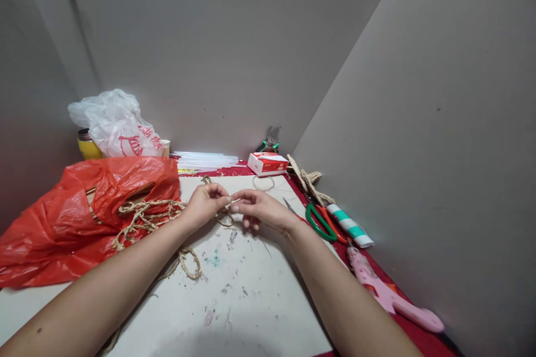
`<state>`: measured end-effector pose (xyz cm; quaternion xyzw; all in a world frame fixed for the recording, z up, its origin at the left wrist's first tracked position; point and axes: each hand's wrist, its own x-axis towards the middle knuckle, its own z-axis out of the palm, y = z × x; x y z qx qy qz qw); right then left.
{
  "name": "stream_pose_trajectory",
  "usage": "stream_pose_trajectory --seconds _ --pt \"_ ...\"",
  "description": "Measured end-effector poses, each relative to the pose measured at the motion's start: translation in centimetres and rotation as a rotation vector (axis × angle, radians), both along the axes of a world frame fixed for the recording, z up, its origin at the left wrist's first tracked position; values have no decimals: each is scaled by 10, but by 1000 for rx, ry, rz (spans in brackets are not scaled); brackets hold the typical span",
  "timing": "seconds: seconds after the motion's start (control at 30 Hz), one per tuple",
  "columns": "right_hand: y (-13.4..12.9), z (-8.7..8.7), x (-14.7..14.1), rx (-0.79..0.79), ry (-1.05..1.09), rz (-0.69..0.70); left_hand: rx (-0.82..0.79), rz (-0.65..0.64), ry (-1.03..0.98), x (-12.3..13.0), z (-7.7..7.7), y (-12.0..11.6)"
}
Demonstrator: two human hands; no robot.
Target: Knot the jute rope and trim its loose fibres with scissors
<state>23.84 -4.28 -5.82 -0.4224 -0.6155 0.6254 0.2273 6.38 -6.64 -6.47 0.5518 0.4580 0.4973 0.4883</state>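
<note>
Over the white board (251,301), my left hand (208,202) and my right hand (259,209) meet at their fingertips. A braided straw cord (191,268) runs under and beside my left hand, with a loop lying on the board and another part just behind the fingers. My left thumb and index finger are pinched on the cord. The thumb and index finger of my right hand pinch something thin at the same spot, too small to make out; its other fingers are curled loosely.
A red plastic bag (50,223) with more cord lies left. Behind are a white bag (117,122), clear sticks (205,160), a small red-white box (268,164) and pliers (272,139). Green-handled scissors (320,223), a striped roll (349,226) and a pink glue gun (389,295) line the right.
</note>
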Motion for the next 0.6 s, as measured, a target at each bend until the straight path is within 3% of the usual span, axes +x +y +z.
stream_pose_trajectory --seconds 0.3,0.6 --pt "-3 -10 -12 -61 148 -86 -53 -2 -67 0 3 -1" --pt "-1 -13 -9 -108 146 18 -48 -3 -73 0 1 0"
